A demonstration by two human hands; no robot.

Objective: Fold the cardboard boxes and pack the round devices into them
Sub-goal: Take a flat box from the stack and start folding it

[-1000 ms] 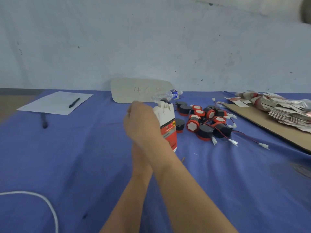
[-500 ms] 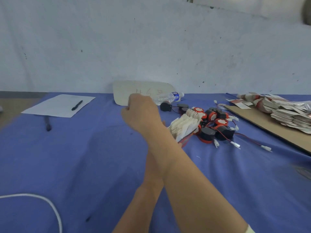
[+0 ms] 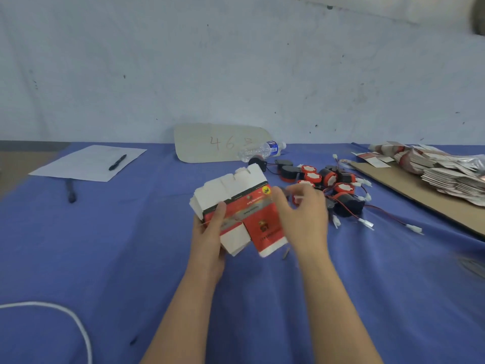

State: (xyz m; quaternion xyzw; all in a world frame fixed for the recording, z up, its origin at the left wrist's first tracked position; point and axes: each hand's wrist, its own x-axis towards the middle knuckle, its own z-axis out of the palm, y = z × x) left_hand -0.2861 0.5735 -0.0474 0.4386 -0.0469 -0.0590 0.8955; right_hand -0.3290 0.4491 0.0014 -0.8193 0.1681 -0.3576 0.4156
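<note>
A stack of flat, unfolded red-and-white cardboard boxes point(image 3: 236, 190) is held above the blue table, at the centre. My left hand point(image 3: 207, 240) grips its left side with the thumb across the printed top. At the stack's right edge is my right hand point(image 3: 304, 222), its thumb against the top box and its fingers blurred behind. A cluster of round black-and-red devices point(image 3: 328, 179) with red wires and white plugs lies just beyond and to the right of my right hand.
A heap of more flat boxes point(image 3: 451, 177) sits on a brown cardboard sheet point(image 3: 409, 190) at the right. At the back are a water bottle point(image 3: 262, 151), a cardboard sign point(image 3: 210, 143), and paper point(image 3: 86, 164) with a pen point(image 3: 117, 162). A white cable point(image 3: 78, 329) curves at the lower left.
The stack stood upright behind crossed arms; now it lies tilted flat in my left hand. My right hand has uncrossed and moved to the stack's right edge.
</note>
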